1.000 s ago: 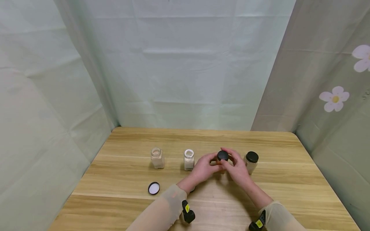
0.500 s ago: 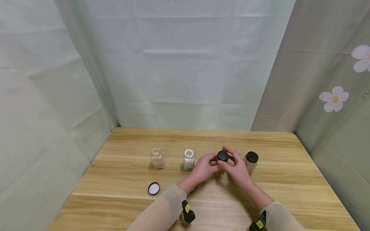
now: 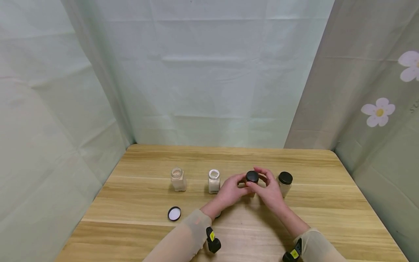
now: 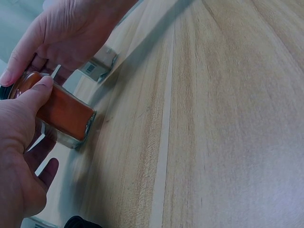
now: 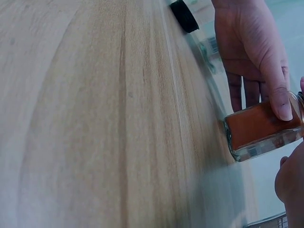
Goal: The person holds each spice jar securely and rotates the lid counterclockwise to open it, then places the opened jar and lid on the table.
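Observation:
A square glass jar of orange-red powder stands upright on the wooden table under a black lid. My left hand grips the jar's body from the left, its thumb lying across the glass. From the right, my right hand pinches around the lid with thumb and fingers. Just right of that hand is another jar with a black lid, pale contents inside. An uncapped jar of whitish contents stands left of my left hand.
Farther left stands another uncapped jar with pale beige powder. In front of it a black lid lies with its white inside up. A second loose lid is mostly hidden behind my left forearm. Fabric sheets hang around the table.
My right thumb and fingers have shifted slightly around the lid, the thumb going a little left and the fingertips a little right. The left hand and the jar have stayed put.

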The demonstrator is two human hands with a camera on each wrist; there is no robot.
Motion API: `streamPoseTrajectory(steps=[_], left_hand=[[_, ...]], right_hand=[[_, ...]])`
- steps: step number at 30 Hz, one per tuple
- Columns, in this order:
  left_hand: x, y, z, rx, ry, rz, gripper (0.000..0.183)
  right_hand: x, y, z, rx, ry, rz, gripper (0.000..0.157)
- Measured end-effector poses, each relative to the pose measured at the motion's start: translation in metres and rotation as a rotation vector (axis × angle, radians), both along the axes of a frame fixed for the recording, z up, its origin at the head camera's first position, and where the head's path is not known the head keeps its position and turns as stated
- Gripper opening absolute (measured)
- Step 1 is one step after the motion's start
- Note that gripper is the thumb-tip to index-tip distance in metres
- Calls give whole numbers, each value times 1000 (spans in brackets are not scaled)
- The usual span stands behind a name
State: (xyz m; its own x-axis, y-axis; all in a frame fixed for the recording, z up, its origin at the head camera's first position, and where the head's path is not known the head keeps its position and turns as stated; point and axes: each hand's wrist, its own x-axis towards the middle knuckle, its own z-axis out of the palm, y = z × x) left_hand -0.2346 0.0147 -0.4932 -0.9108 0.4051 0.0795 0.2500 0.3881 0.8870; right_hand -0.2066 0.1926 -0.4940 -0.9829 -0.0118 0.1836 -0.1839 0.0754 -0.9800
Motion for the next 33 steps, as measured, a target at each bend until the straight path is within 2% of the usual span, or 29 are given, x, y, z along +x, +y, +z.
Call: streamPoseTrajectory(steps=[16,23,33], left_hand=[[-1,-1,1,23,15,-13,45],[1,-1,2,32,2,-12,44],[1,-1,-1,47,8,-14,44]], right_hand=[[0,0,2,-23,-2,-7,53],[0,0,1,-27,32,16,50],[2,-1,1,23,80,52,48]])
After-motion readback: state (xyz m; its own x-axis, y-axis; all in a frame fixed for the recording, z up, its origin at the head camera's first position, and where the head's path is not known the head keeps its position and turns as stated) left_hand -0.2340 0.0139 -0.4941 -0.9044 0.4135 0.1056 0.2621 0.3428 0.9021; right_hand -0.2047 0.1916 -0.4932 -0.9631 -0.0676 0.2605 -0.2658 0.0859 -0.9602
